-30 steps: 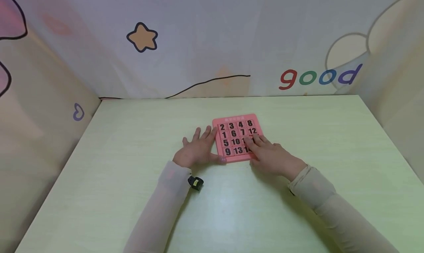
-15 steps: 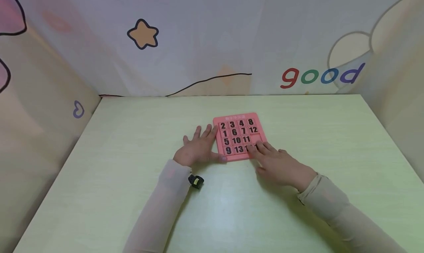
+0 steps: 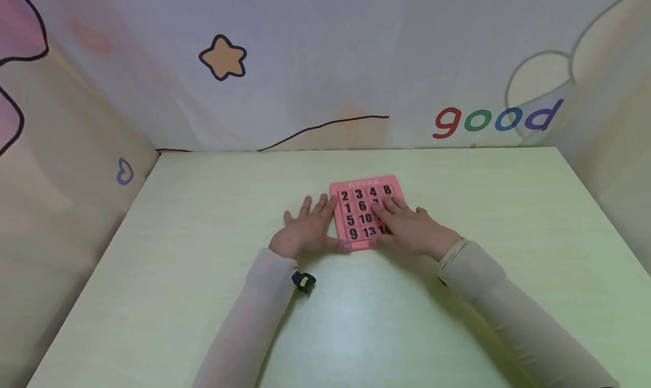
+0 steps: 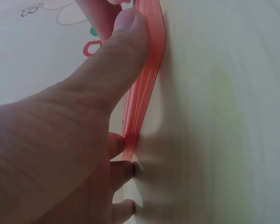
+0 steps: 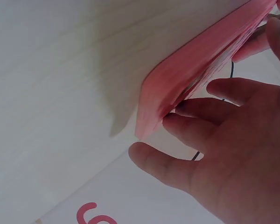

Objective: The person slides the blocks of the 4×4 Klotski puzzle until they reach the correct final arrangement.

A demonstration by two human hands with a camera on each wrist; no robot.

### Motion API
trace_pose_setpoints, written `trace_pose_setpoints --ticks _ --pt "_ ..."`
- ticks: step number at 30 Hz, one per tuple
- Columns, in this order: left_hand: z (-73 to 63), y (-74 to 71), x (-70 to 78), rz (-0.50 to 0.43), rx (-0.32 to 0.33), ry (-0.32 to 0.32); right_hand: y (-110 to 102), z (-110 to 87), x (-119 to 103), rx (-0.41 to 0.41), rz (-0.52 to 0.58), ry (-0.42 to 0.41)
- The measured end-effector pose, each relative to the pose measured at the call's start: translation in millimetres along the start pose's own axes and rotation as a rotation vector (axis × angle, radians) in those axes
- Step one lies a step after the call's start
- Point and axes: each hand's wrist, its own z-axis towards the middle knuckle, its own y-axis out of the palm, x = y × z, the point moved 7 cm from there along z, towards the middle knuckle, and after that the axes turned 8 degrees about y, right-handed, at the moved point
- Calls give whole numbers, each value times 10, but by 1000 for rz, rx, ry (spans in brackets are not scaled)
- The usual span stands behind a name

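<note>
A pink sliding number puzzle (image 3: 360, 219) lies flat on the table in the head view, slightly turned. Along its left edge my left hand (image 3: 304, 232) is spread, the index fingertip at the side and the thumb at the lower left corner. In the left wrist view that thumb (image 4: 123, 51) lies against the puzzle's near side (image 4: 147, 60). My right hand (image 3: 414, 230) reaches over the puzzle's right half, fingers extended onto the tiles. It hides several numbers in the two right columns. From the right wrist view, the right fingertips (image 5: 177, 123) meet the puzzle's face.
The pale green table (image 3: 213, 207) extends around the puzzle on all sides. Behind it rises a printed cloth backdrop (image 3: 315, 55) with a star and the word "good". Cloth side panels border the left and right. A small black device (image 3: 304, 282) sits at the left wrist.
My right hand first drew back toward the lower right, baring a gap below tile 12, then moved up and left over the tiles, covering that gap. The left hand stayed in place.
</note>
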Motion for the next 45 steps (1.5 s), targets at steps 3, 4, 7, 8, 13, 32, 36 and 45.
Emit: trace_pose_setpoints --ticks 3,4,7,8,13,32,36,45 --pt "4 7 17 3 3 5 -2 16 -7 -3 3 6" --pt "6 7 19 7 3 5 -6 12 -11 -3 3 8" --pt "10 -4 14 18 7 0 -12 -13 -27 11 -6 -1" --pt "10 -7 12 19 7 -1 -10 -25 -30 16 -11 -4" --pt "2 -29 1 20 8 -1 35 -103 -47 22 -39 -17" --pt "-36 -56 -51 11 1 -24 42 -166 -150 22 -70 -50" --pt "-34 -38 -47 11 -2 -14 -8 26 -118 15 -34 -28" --pt "-7 -10 -10 -9 -2 4 -50 330 -39 -11 -11 19"
